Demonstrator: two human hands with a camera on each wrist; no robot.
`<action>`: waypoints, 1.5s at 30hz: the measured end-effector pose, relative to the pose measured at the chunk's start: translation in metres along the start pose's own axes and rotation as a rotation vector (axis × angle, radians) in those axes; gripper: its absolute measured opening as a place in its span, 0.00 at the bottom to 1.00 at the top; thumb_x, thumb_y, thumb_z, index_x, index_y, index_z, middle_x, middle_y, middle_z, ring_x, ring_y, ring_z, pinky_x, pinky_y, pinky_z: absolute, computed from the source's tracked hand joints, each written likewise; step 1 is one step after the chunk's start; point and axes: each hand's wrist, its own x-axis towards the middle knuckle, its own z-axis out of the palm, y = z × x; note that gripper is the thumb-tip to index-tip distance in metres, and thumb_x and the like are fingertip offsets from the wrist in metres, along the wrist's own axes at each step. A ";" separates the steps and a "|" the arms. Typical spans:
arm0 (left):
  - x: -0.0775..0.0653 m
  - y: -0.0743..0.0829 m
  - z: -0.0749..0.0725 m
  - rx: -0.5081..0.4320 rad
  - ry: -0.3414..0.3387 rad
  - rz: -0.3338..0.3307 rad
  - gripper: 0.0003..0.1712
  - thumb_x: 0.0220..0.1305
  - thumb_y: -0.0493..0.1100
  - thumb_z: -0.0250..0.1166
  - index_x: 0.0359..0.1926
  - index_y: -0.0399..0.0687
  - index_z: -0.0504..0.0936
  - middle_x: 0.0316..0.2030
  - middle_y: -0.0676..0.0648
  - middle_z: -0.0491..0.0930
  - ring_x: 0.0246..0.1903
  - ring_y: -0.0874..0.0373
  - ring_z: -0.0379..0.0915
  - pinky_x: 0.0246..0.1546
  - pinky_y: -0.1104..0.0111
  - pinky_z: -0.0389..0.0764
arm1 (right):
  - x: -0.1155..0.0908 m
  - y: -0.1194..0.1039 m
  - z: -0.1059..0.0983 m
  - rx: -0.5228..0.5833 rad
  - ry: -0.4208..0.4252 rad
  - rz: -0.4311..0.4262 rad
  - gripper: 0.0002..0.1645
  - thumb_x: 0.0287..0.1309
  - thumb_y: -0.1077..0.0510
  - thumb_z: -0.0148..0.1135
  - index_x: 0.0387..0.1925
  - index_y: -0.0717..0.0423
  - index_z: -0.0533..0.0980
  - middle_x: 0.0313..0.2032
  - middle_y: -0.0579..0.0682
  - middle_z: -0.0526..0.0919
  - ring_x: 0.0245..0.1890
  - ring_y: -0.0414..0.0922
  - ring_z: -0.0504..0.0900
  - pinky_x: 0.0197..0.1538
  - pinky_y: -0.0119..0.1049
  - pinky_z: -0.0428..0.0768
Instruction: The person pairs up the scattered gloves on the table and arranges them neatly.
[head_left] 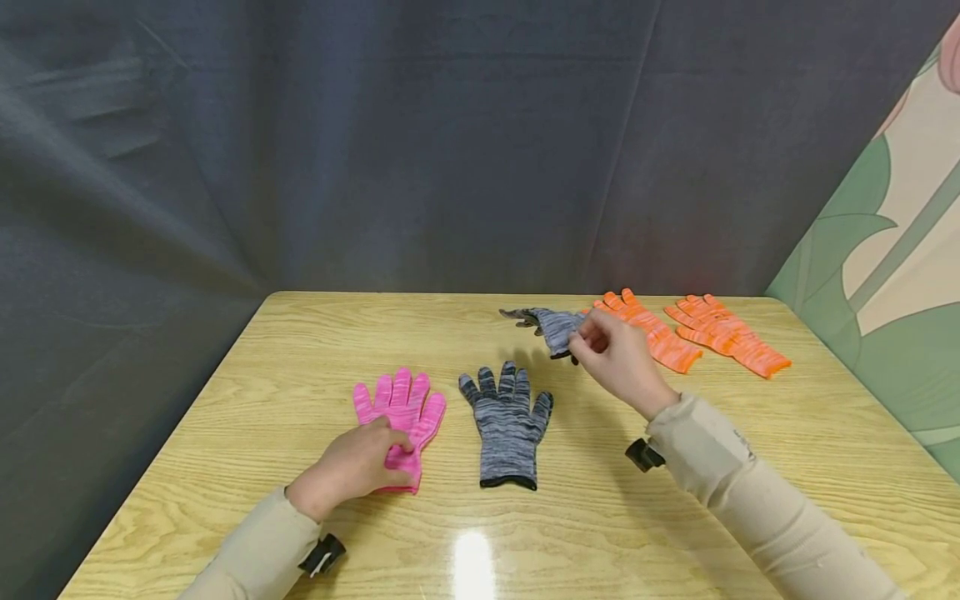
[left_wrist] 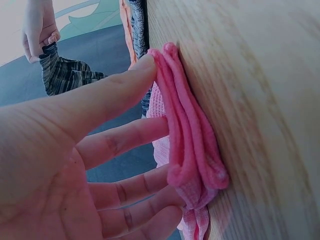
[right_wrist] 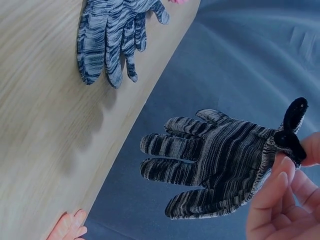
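Observation:
My left hand (head_left: 352, 468) rests on the pink knit glove (head_left: 401, 404) at the left of the table. In the left wrist view its thumb touches the cuff (left_wrist: 185, 120), which shows several layered edges, while the fairly straight fingers lie against the knit. Farther back, my right hand (head_left: 618, 358) pinches a grey-and-black striped glove (right_wrist: 225, 155) by its black cuff. That glove hangs above the table with its fingers pointing left. Another grey-and-black glove (head_left: 510, 433) lies flat between the hands, fingers away from me.
Two orange gloves, one nearer the middle (head_left: 660, 342) and one farther right (head_left: 731, 337), lie at the table's back right. A dark curtain (head_left: 450, 150) stands behind the wooden table (head_left: 300, 350), and a leaf-patterned wall (head_left: 885, 292) borders the right.

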 end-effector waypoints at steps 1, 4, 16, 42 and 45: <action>0.000 0.000 0.000 -0.001 0.001 0.001 0.20 0.43 0.48 0.74 0.39 0.46 0.84 0.32 0.51 0.73 0.26 0.62 0.64 0.27 0.68 0.69 | 0.000 0.000 0.000 0.001 0.000 -0.002 0.06 0.57 0.61 0.55 0.26 0.56 0.72 0.20 0.51 0.77 0.19 0.41 0.72 0.22 0.31 0.71; 0.000 0.000 0.000 -0.001 0.002 0.006 0.20 0.43 0.48 0.74 0.39 0.45 0.84 0.32 0.51 0.74 0.26 0.62 0.64 0.27 0.68 0.69 | -0.001 -0.001 0.001 0.000 0.001 -0.012 0.06 0.57 0.61 0.56 0.26 0.56 0.72 0.20 0.51 0.77 0.19 0.40 0.72 0.22 0.31 0.71; -0.001 0.000 -0.001 0.007 0.012 0.029 0.21 0.42 0.48 0.75 0.38 0.44 0.84 0.30 0.52 0.72 0.25 0.62 0.62 0.25 0.69 0.67 | -0.005 -0.007 0.006 0.020 -0.016 -0.039 0.05 0.57 0.62 0.56 0.25 0.55 0.73 0.20 0.50 0.77 0.18 0.39 0.72 0.23 0.30 0.72; 0.000 0.000 0.000 0.010 0.007 0.018 0.22 0.42 0.50 0.75 0.39 0.45 0.84 0.32 0.50 0.74 0.25 0.61 0.63 0.26 0.69 0.69 | -0.011 -0.017 0.023 0.059 -0.078 -0.033 0.06 0.57 0.62 0.56 0.24 0.54 0.72 0.19 0.48 0.75 0.18 0.39 0.70 0.23 0.30 0.70; -0.001 -0.001 0.000 0.008 0.008 0.019 0.22 0.42 0.50 0.75 0.39 0.45 0.84 0.32 0.50 0.74 0.25 0.61 0.63 0.27 0.69 0.69 | -0.011 -0.017 0.024 0.064 -0.075 -0.040 0.07 0.56 0.62 0.56 0.24 0.54 0.72 0.19 0.48 0.75 0.18 0.39 0.70 0.23 0.30 0.70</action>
